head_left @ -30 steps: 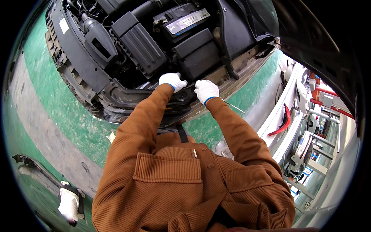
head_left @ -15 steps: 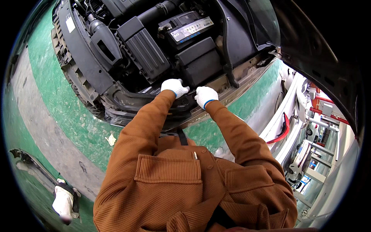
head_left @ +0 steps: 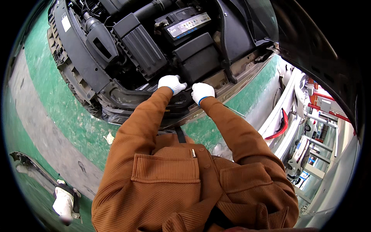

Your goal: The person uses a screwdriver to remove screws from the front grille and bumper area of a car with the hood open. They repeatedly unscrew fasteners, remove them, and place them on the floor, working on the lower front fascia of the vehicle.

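Both my hands wear white knitted gloves with blue cuffs and rest at the near front corner of an open engine bay. My left hand [head_left: 172, 84] is closed, its fingers curled down beside the black headlight-area frame [head_left: 127, 94]. Just right of it my right hand [head_left: 203, 92] is also closed, low over the fender edge [head_left: 220, 81]. What either hand grips is hidden by the gloves. Beyond them sit a black lidded box [head_left: 198, 58], a ribbed black air filter housing [head_left: 143, 46] and a car battery [head_left: 185, 27]. A thin dark rod [head_left: 235, 112] shows beside my right forearm.
The raised hood [head_left: 320, 50] hangs at the right. A pale car body panel with a red tail light [head_left: 280, 125] stands beyond it. On the green floor at the left lie a dark trim piece [head_left: 33, 170], a white bundle [head_left: 65, 201] and a crumpled scrap [head_left: 109, 138].
The view has shifted slightly, so the car sits a little further up and left. My right hand has moved slightly toward my left, and more of the thin rod shows.
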The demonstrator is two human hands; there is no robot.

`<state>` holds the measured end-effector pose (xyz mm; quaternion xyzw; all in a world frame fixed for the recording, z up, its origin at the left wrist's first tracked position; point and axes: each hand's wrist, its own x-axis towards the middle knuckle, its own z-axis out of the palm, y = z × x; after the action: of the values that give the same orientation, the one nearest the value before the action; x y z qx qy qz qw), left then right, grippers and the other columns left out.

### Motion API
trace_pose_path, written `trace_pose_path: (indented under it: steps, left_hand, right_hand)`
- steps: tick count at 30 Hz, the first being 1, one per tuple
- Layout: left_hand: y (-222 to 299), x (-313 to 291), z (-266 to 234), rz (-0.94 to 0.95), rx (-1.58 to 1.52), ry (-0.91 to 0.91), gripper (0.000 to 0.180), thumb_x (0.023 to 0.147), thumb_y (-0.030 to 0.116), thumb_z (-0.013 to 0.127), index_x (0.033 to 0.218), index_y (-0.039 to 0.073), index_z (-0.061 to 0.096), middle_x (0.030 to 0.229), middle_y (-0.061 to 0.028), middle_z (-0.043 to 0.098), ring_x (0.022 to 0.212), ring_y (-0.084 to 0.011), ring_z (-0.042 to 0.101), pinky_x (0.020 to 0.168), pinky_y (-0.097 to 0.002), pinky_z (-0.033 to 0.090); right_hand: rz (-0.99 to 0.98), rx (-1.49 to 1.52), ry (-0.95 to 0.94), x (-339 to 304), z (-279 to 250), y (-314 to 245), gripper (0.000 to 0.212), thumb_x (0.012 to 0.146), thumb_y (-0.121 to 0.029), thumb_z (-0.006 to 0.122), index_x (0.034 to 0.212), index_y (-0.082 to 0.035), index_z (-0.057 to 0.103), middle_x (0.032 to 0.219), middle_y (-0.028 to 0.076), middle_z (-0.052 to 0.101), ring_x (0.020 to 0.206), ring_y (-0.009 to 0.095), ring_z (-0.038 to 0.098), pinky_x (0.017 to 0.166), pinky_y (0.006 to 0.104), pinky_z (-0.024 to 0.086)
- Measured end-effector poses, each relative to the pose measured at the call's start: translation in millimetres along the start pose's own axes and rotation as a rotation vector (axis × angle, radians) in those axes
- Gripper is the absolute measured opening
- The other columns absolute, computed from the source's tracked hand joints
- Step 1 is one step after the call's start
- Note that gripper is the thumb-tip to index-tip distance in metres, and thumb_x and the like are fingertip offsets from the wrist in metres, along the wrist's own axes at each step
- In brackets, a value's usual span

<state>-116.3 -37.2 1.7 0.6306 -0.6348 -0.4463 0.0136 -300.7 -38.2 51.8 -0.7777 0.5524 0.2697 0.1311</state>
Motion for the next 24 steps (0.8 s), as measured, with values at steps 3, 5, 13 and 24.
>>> trace_pose_path:
  steps: [3, 5, 13, 24]
  left_hand:
    - [-1.6, 0.7, 0.9, 0.017, 0.007, 0.027, 0.065, 0.091, 0.061, 0.061, 0.125, 0.007, 0.075, 0.119, -0.0198, 0.076, 0.112, -0.0361, 0.073, 0.097, -0.0450, 0.056]
    - [2.9, -0.8, -1.5, 0.009, 0.008, -0.033, 0.073, 0.090, 0.065, 0.061, 0.132, 0.006, 0.072, 0.124, -0.0213, 0.075, 0.115, -0.0364, 0.071, 0.100, -0.0440, 0.055]
    - [-5.0, -3.6, -8.0, 0.032, 0.024, -0.061, 0.102, 0.083, 0.087, 0.056, 0.133, 0.000, 0.070, 0.125, -0.0209, 0.074, 0.115, -0.0348, 0.072, 0.098, -0.0422, 0.055]
    - [5.4, -13.1, -13.9, 0.137, 0.081, -0.089, 0.116, 0.073, 0.086, 0.066, 0.146, -0.004, 0.059, 0.144, -0.0258, 0.064, 0.131, -0.0380, 0.063, 0.112, -0.0410, 0.048]
  right_hand:
    - [-0.007, -0.013, -0.035, -1.2, -11.4, -0.8, 0.028, 0.088, -0.036, 0.074, 0.097, -0.010, 0.079, 0.103, 0.018, 0.077, 0.102, 0.039, 0.073, 0.089, 0.0510, 0.058]
    - [0.030, 0.058, -0.070, -8.7, -33.9, 8.7, 0.030, 0.089, -0.037, 0.074, 0.099, -0.010, 0.079, 0.104, 0.018, 0.077, 0.103, 0.038, 0.073, 0.091, 0.0500, 0.057]
    - [-0.011, 0.960, 0.606, -117.6, -225.3, 34.8, 0.025, 0.100, -0.013, 0.062, 0.119, -0.002, 0.073, 0.096, 0.009, 0.075, 0.079, 0.017, 0.068, 0.075, 0.0308, 0.055]
    - [-0.125, 1.706, 1.085, -104.7, -127.2, 13.6, 0.022, 0.100, 0.000, 0.051, 0.111, 0.003, 0.071, 0.085, 0.008, 0.066, 0.069, 0.012, 0.056, 0.065, 0.0269, 0.050]
